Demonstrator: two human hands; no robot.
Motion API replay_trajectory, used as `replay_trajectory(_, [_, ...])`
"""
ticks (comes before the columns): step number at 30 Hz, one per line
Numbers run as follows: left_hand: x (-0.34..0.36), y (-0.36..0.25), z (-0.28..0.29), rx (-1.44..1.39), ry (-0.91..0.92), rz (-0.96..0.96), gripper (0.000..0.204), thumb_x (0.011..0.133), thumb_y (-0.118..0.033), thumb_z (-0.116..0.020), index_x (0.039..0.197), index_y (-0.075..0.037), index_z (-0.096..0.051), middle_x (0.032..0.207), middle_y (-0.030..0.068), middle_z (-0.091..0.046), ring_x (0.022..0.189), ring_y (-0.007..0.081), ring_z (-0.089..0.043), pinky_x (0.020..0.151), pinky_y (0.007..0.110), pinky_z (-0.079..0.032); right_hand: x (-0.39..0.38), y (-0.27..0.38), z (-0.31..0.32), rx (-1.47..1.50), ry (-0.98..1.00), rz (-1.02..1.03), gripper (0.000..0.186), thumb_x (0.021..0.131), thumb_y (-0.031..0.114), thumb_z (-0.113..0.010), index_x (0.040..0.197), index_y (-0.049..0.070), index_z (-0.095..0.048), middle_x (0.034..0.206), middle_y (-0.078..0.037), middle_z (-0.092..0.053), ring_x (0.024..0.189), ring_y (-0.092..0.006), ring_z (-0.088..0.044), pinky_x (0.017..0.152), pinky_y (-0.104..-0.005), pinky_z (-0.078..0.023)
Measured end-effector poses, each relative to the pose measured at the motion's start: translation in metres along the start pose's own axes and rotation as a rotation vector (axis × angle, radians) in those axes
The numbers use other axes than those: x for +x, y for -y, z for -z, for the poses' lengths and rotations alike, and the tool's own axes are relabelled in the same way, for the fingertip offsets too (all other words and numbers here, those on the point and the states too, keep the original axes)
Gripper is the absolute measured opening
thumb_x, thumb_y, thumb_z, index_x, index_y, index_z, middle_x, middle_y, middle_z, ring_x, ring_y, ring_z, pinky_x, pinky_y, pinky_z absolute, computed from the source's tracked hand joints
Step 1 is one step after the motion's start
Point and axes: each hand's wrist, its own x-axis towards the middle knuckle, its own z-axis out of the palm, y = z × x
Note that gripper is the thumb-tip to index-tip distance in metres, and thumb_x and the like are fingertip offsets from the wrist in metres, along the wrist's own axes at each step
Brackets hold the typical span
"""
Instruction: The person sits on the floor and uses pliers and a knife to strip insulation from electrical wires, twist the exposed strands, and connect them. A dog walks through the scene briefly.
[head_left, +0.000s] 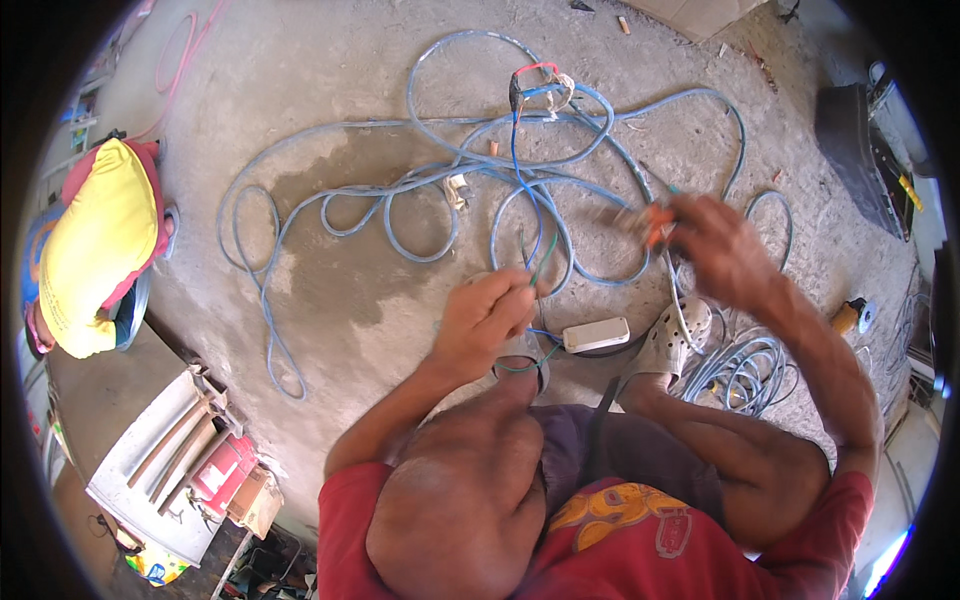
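Green wire (pixel 545 260) stuck up from the left hand (pixel 487 318), whose fingers were closed on it. Well over to the right, the right hand (pixel 722 250) gripped a motion-blurred, orange-handled tool (pixel 657 227), apart from the wire. A white box (pixel 596 334) lay lower, between the hands; blue hose (pixel 400 122) looped across the floor (pixel 330 60) beyond them.

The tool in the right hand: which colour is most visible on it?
Orange; the tool is blurred in the right hand, seen best in the head view.
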Motion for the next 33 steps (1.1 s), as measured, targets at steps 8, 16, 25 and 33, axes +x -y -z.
replay_trajectory(8, [-0.027,0.006,0.036,-0.327,-0.041,0.084,0.033,0.104,-0.025,-0.053,0.12,0.002,-0.062,0.067,-0.0054,-0.045,0.058,0.0036,-0.036,0.052,0.021,-0.026,-0.038,-0.044,0.022,0.631,-0.077,-0.628,0.064,0.064,-0.013,-0.048,0.126,0.0,-0.061,0.144,-0.018,-0.049,0.135,-0.0321,-0.049,0.11,-0.0376,-0.04])
replay_trajectory(16, [0.0,-0.003,0.015,-0.359,0.007,0.02,0.034,0.105,-0.03,-0.052,0.116,0.001,-0.062,0.065,-0.0063,-0.042,0.055,0.0025,-0.032,0.049,0.021,-0.023,-0.005,0.043,0.022,0.809,0.254,-0.325,0.058,0.07,-0.005,-0.06,0.128,0.002,-0.06,0.147,-0.022,-0.043,0.131,-0.0384,-0.05,0.109,-0.0407,-0.041])
replay_trajectory(25, [0.007,-0.016,0.014,-0.124,-0.023,0.12,0.029,0.104,-0.024,-0.05,0.116,0.0,-0.064,0.063,-0.0087,-0.038,0.055,0.0022,-0.031,0.05,0.021,-0.024,0.003,0.062,0.016,0.186,0.056,-0.173,0.056,0.069,0.002,-0.071,0.124,0.005,-0.064,0.146,-0.016,-0.044,0.128,-0.0377,-0.048,0.108,-0.0524,-0.037])
replay_trajectory(33, [0.014,-0.031,0.023,0.241,0.179,0.228,0.03,0.101,-0.025,-0.054,0.109,-0.001,-0.07,0.069,-0.0012,-0.049,0.067,0.0096,-0.047,0.063,0.028,-0.041,0.009,0.041,0.021,-0.203,0.055,-0.03,0.046,0.076,0.01,-0.069,0.121,0.013,-0.068,0.15,-0.004,-0.043,0.132,-0.0328,-0.041,0.11,-0.0593,-0.032])
